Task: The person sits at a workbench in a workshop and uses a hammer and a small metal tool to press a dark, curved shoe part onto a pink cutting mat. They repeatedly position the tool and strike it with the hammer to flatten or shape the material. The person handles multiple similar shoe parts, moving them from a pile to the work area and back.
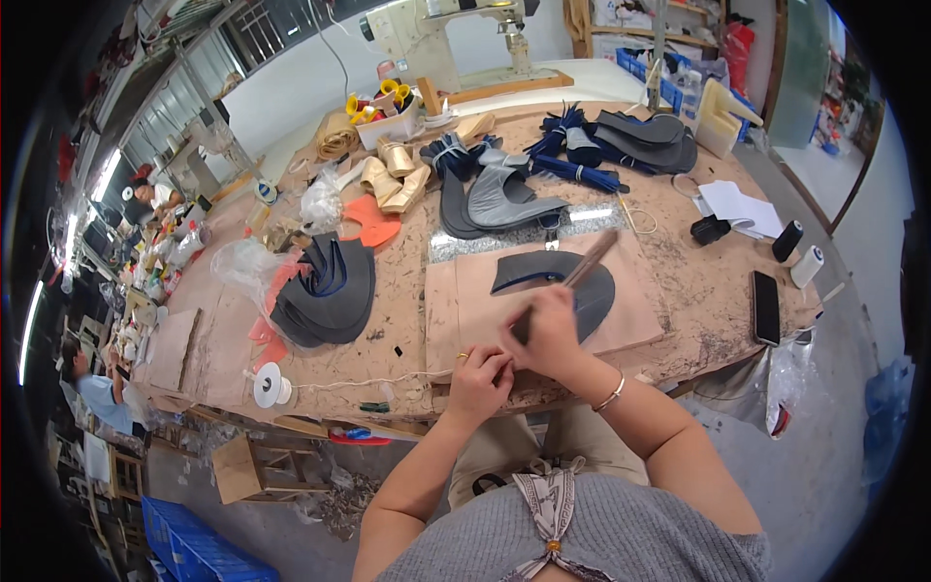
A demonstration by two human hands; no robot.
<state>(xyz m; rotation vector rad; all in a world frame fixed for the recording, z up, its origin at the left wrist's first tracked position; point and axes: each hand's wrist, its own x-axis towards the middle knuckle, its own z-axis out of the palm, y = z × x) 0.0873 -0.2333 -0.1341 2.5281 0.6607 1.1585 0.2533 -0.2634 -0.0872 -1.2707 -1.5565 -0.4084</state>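
Observation:
My left hand [478, 380] is at the table's near edge with its fingers pinched together; what they hold is too small to make out. Beside it, my right hand [549, 333], slightly blurred, grips a wooden-handled tool [593, 254] with a dark lower end. Under and past the right hand lies a dark grey curved shoe-upper piece [593, 301] with a blue edge, on a pinkish board [458, 291]. A pale cord [364, 381] runs from a white spool [272, 386] toward my left hand.
Stacked grey pieces [335, 306] lie at left, with more grey pieces [514, 202] and tied dark-blue bundles [579, 175] behind. A phone [765, 307], thread cones [805, 265] and papers [742, 209] sit at right. A sewing machine [417, 44] stands at the back.

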